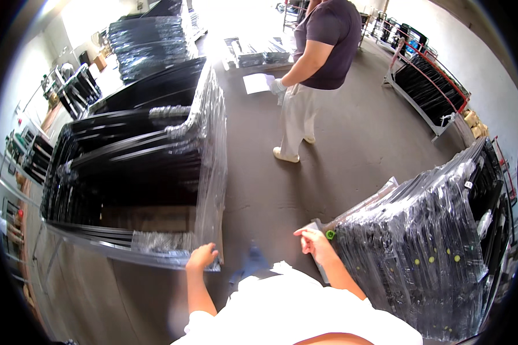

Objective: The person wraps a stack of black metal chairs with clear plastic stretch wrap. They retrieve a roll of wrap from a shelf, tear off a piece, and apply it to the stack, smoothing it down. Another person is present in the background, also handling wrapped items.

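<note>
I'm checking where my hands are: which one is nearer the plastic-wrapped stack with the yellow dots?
Right. Your right hand is just left of the stack; your left hand is farther away, by the corner of the black pile.

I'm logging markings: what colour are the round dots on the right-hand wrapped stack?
The dots are yellow, clearest in the head view.

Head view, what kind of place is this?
Probably a warehouse or factory storage area: plastic-wrapped black frames on the left, another wrapped stack on the right, and a red-railed metal rack farther back.
</note>
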### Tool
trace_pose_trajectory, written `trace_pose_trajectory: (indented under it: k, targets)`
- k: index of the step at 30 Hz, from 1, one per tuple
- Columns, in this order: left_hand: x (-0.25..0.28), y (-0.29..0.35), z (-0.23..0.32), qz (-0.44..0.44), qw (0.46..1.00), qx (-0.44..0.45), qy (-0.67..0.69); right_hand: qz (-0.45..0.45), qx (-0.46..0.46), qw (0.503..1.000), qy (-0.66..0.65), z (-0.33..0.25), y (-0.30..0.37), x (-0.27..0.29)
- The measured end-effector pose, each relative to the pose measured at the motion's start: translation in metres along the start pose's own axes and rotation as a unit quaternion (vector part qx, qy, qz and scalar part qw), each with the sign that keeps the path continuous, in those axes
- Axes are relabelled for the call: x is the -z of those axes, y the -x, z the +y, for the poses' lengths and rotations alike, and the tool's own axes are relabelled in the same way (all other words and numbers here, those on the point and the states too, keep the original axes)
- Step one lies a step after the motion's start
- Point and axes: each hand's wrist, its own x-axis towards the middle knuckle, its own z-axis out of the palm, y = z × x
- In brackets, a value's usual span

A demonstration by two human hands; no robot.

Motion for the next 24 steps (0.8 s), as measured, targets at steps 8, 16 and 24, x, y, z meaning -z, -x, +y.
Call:
trace_pose_trajectory:
  k: [8, 16, 24]
  targets:
    - [0.170, -0.169, 0.095, 0.216, 0.945, -0.243, -0.033, 0.075, 0.079, 0.993, -0.053, -0.079, -0.087, 0.008]
    - [0.205, -0.278, 0.136, 0.196, 0.912, -0.359, 0.042, 0.097, 0.045, 0.987, -0.118, -0.112, -0.182, 0.046]
    - [0.298, -0.414, 0.030, 0.507, 0.851, 0.135, -0.032, 0.052, 0.048, 0.997, -0.025, -0.222, -0.331, 0.099]
